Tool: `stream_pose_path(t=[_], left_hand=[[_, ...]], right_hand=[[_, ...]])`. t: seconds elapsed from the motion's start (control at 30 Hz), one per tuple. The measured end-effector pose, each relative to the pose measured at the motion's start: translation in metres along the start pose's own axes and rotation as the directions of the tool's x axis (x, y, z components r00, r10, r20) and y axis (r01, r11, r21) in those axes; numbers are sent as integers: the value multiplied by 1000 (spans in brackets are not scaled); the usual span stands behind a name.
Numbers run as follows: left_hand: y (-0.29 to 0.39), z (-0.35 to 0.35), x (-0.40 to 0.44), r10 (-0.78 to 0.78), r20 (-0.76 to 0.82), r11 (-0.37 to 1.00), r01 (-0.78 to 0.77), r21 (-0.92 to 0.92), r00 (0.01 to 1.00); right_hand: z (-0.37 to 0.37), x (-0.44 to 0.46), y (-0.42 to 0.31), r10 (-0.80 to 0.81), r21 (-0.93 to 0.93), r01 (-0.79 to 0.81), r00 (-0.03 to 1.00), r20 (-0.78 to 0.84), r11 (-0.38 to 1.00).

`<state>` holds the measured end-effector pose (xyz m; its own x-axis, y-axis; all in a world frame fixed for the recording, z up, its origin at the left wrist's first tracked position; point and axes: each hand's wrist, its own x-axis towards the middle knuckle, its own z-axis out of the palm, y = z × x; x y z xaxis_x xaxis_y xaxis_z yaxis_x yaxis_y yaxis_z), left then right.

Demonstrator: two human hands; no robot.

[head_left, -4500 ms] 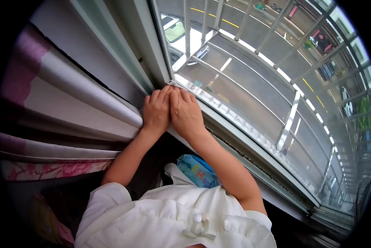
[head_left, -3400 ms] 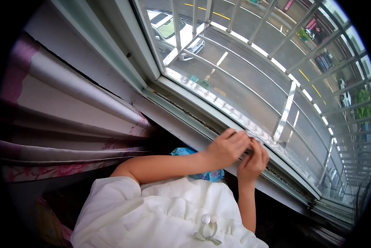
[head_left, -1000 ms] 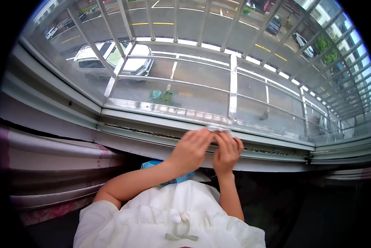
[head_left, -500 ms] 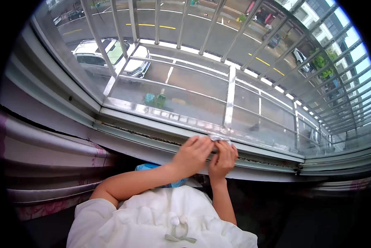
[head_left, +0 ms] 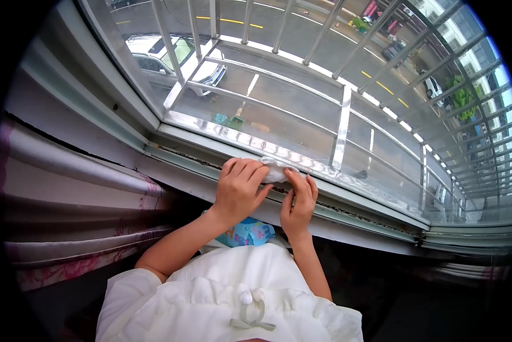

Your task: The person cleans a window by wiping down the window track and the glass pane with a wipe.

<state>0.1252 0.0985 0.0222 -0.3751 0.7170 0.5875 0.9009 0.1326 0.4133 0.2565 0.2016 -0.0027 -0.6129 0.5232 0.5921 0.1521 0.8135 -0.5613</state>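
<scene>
A crumpled white wipe [head_left: 276, 170] lies bunched on the frame along the lower edge of the window, between my two hands. My left hand [head_left: 236, 188] is closed on its left end, with the fingertips on the frame and the thumb pointing toward the wipe. My right hand [head_left: 300, 200] pinches the right end with bent fingers. Just under the hands runs the window track [head_left: 347, 213], with dark dirt along its groove. Close to my body, below my left hand, is a blue printed packet [head_left: 245, 232], partly covered by my left forearm.
Metal security bars [head_left: 341, 128] stand outside the window, above a street with a parked white car [head_left: 173, 60]. A pinkish floral curtain [head_left: 79, 194] hangs at the left. The white window frame [head_left: 90, 97] rises on the left side.
My hands have moved left along the frame and drawn apart, so more of the wipe shows between them. The camera view has shifted, and more of the blue packet is visible.
</scene>
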Motion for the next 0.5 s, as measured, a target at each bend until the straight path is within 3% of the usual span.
stream_pose_path(t=[0.37,0.43,0.5], left_hand=[[-11,7,0,66,-86,998,-65,12,994],[-9,9,-4,175,-58,980,-179,-83,983],[-5,8,-5,199,-18,976,-200,-84,980]], right_hand=[[-9,-5,-3,-37,-217,55,996,86,975],[-7,-5,-4,-48,-244,68,995,85,967],[-4,-3,-7,-41,-273,62,996,84,960]])
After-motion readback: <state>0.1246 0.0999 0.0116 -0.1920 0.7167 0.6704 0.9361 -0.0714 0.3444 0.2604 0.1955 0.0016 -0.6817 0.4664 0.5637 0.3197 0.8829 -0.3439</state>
